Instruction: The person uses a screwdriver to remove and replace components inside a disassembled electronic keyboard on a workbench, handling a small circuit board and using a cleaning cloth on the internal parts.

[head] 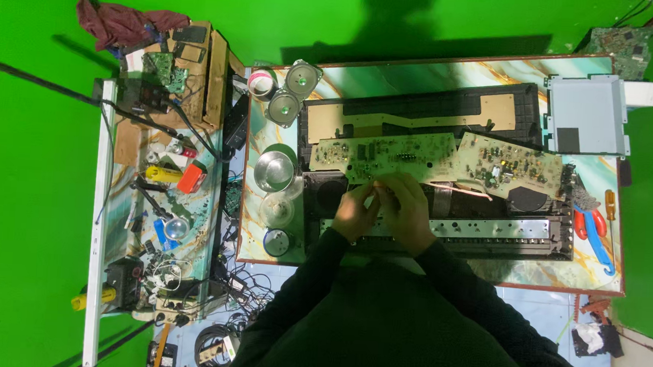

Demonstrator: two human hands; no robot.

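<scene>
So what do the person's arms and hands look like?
Both arms wear long, loose black sleeves that reach down to the wrists. The left hand and right hand are bare: no gloves, and no rings or watch that this view shows. The fingers are uncovered too.

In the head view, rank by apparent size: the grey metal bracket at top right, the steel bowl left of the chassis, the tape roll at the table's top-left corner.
1. Grey bracket
2. Steel bowl
3. Tape roll
</scene>
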